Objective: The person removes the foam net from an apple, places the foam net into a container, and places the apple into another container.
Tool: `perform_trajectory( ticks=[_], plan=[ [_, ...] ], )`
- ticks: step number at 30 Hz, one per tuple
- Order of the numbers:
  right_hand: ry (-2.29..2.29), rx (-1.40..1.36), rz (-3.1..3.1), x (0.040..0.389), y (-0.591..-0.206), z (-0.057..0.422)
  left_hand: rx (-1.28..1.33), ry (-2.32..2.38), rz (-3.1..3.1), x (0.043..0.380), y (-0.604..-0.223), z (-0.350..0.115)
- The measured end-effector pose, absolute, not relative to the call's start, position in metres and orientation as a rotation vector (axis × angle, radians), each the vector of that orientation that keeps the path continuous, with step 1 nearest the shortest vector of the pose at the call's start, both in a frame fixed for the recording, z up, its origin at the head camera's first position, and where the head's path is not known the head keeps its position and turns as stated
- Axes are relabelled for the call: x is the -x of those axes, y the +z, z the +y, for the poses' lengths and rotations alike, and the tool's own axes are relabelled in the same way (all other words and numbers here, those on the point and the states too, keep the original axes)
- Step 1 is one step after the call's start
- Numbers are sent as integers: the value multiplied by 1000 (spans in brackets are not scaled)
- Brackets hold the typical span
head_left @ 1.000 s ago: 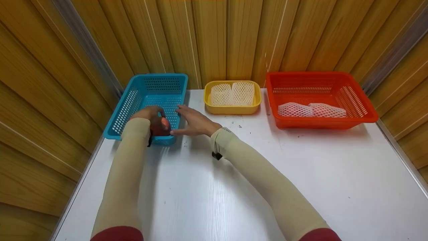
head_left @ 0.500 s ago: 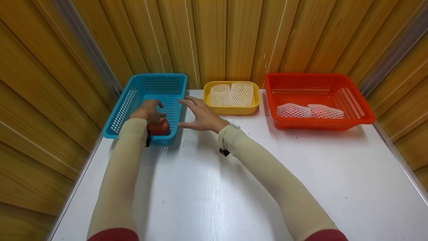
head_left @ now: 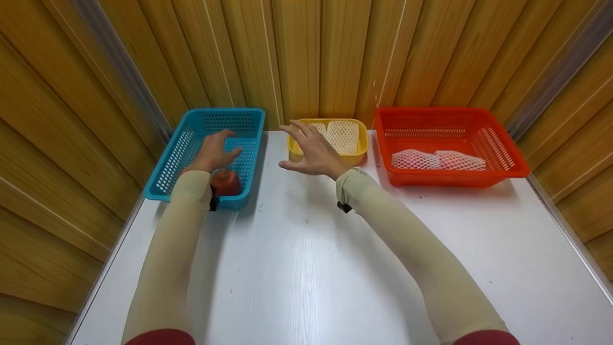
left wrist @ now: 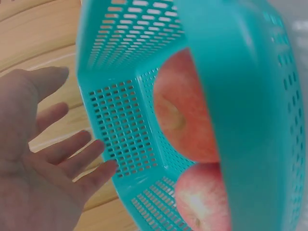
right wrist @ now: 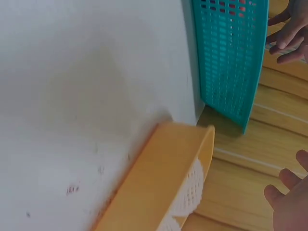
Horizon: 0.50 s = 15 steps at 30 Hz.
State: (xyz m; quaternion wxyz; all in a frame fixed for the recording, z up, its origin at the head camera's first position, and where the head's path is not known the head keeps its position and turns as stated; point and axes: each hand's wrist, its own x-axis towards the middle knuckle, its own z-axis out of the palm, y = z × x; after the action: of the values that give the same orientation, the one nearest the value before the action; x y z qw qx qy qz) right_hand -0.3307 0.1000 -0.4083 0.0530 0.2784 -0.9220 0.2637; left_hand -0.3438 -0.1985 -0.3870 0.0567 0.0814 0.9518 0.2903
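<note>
My left hand point(head_left: 211, 152) hovers over the blue basket point(head_left: 262, 139), fingers spread and holding nothing. One apple point(head_left: 226, 182) lies in the basket's near corner, below the hand. In the left wrist view two apples show, a larger one point(left wrist: 183, 108) and a pinkish one point(left wrist: 206, 197); my sleeve probably covers the second in the head view. Between the blue basket and the yellow tray point(head_left: 354, 158), my right hand point(head_left: 315, 148) is raised with its fingers apart. It overlaps the tray's left side in the head view. White foam net sleeves point(head_left: 343, 136) lie in that tray.
At the right stands a red basket point(head_left: 459, 178), where two pinkish fruits in white foam nets point(head_left: 459, 160) lie along the near side. Wood-panelled walls point(head_left: 297, 57) close off the back and both sides of the white table point(head_left: 287, 268).
The left hand has let go of the apple in the blue basket and risen away from it. My right hand has moved from that basket's edge rightward, towards the yellow tray.
</note>
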Motion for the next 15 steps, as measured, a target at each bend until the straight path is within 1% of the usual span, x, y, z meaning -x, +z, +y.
perform_trajectory(
  ticks=[15],
  plan=[
    [746, -677, -2798, 339, -386, 170, -372, 992, 2971, 347, -381, -157]
  ],
)
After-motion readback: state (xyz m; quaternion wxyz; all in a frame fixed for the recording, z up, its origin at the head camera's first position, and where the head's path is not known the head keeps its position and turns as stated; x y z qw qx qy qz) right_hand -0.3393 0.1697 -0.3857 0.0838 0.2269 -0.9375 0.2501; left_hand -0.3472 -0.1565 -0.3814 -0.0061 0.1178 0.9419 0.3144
